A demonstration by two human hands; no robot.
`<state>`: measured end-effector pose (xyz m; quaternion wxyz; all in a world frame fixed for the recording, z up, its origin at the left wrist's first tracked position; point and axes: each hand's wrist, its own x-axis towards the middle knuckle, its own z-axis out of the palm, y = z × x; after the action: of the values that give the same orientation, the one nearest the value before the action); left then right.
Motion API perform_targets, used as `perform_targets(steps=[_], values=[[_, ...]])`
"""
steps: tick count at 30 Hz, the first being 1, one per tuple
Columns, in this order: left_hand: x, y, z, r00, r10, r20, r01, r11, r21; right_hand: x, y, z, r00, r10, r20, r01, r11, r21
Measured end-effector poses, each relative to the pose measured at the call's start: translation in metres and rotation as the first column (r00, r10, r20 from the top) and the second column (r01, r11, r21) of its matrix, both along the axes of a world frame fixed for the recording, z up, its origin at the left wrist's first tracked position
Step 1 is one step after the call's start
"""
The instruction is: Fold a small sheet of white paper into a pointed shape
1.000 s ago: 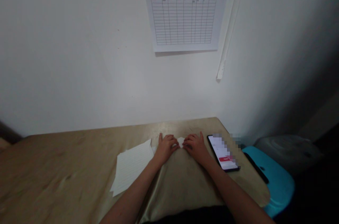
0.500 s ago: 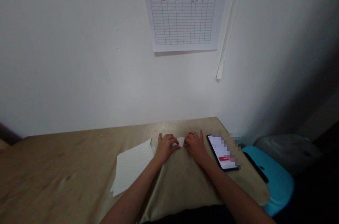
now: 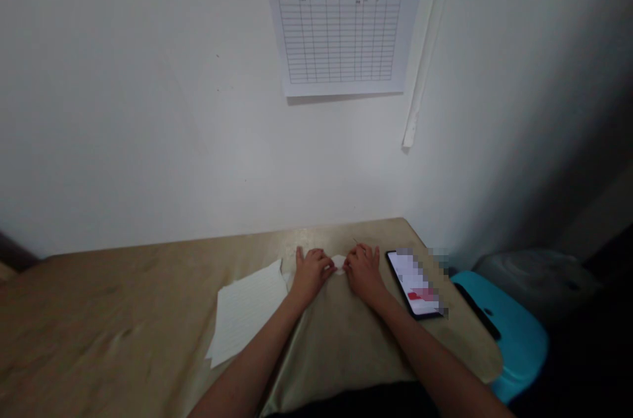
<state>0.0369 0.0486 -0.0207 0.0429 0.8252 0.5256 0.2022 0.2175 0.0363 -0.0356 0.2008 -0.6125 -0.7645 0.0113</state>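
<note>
As the phone (image 3: pixel 405 281) lies flat on the table (image 3: pixel 123 319), it serves as landmark. Nearest: lined sheets (image 3: pixel 247 309), well left of the phone, stacked askew. Slightly farther off, just left of the phone: right hand (image 3: pixel 364 271), fingertips narrowed on a small white paper (image 3: pixel 339 264). Left hand (image 3: pixel 312 269), farther left of the phone, pinches the paper's other side; the paper sits between both. Risks: uneven pull might tear it or skew a crease; left forearm, close against the sheets, could drag them. Farthest: printed chart (image 3: pixel 341 35) on the wall, above and left of the phone.
</note>
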Motion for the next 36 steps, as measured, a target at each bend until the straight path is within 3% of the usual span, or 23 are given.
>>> perform_targets(steps=[15, 27, 36], values=[[0.01, 0.001, -0.001, 0.987, 0.043, -0.158, -0.029, 0.996, 0.088, -0.008, 0.003, -0.004, 0.998, -0.058, 0.027, 0.059, 0.997, -0.052], [0.013, 0.006, -0.01, 0.977, 0.093, -0.191, -0.066, 0.988, 0.139, -0.01, 0.003, -0.002, 0.995, -0.079, 0.062, 0.082, 0.995, -0.051], [0.014, 0.005, -0.003, 0.97, 0.118, -0.211, -0.089, 0.986, 0.14, -0.012, 0.0, 0.005, 0.993, -0.088, 0.074, 0.09, 0.995, -0.032]])
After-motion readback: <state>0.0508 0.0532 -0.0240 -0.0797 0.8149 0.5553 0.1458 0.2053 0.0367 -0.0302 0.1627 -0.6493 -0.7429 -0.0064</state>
